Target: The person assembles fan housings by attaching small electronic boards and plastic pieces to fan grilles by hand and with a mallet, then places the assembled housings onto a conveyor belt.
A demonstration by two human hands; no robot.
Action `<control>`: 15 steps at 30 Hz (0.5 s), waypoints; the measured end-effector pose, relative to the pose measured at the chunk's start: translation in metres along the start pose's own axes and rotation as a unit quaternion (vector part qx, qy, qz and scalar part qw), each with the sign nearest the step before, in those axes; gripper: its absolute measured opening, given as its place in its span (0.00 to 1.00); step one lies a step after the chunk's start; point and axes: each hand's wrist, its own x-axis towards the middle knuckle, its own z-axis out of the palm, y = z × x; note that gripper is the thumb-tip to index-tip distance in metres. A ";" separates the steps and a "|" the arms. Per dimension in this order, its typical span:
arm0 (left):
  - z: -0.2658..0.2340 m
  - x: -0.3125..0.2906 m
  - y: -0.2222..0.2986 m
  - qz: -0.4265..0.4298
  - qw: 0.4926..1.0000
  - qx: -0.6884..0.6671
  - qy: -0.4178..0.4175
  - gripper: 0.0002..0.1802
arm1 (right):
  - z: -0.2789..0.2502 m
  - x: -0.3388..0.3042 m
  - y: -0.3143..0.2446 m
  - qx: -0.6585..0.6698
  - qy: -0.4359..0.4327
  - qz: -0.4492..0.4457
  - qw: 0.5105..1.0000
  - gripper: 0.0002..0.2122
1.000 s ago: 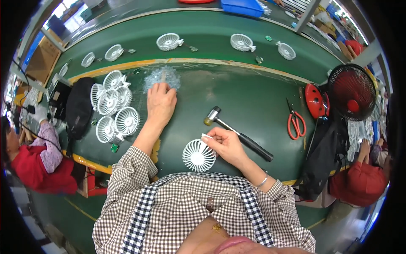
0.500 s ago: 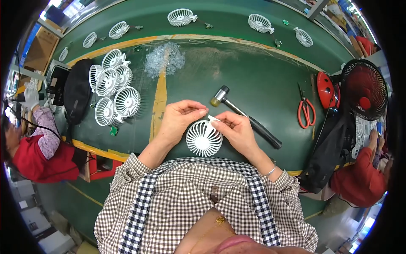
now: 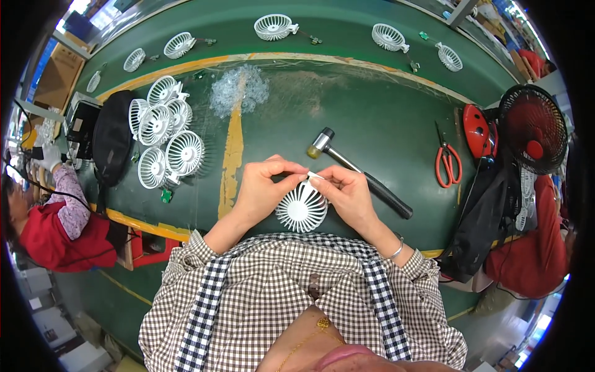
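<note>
A white round fan housing with radial slats (image 3: 302, 211) is in front of me, its short neck pointing away. My right hand (image 3: 348, 193) pinches that neck between thumb and fingers. Thumb and fingertips of my left hand (image 3: 260, 189) are pressed together at the tip of the neck, closed on something too small or hidden to make out. Just beyond my hands lies a mallet (image 3: 365, 175) with a black grip and a yellowish face on its head. A heap of small clear pieces (image 3: 240, 92) sits farther off.
Several white fan housings (image 3: 185, 152) are stacked at left beside a black bag (image 3: 113, 139). Red-handled scissors (image 3: 445, 162) and a black fan (image 3: 533, 130) are at right. More housings with small boards (image 3: 273, 28) lie on the green belt (image 3: 334, 40). Co-workers sit at both sides.
My left fingertips have moved right and slightly down, onto the neck's tip. The held housing has shifted slightly toward me. Housings on the belt have moved right.
</note>
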 end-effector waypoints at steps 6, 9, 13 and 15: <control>-0.006 0.016 -0.002 -0.150 0.956 -0.230 -0.103 0.09 | -0.006 0.000 -0.010 0.011 -0.042 -0.042 0.998 0.05; 0.000 0.021 0.006 -0.129 0.958 -0.240 -0.085 0.10 | -0.013 -0.002 -0.039 -0.082 -0.031 -0.036 0.995 0.06; 0.002 0.034 -0.011 -0.049 0.982 -0.180 0.013 0.11 | -0.067 0.012 -0.098 -0.223 0.113 -0.151 0.956 0.06; -0.006 0.032 -0.027 -0.056 0.989 -0.133 0.033 0.10 | -0.104 0.046 -0.124 -0.305 0.196 -0.180 0.915 0.07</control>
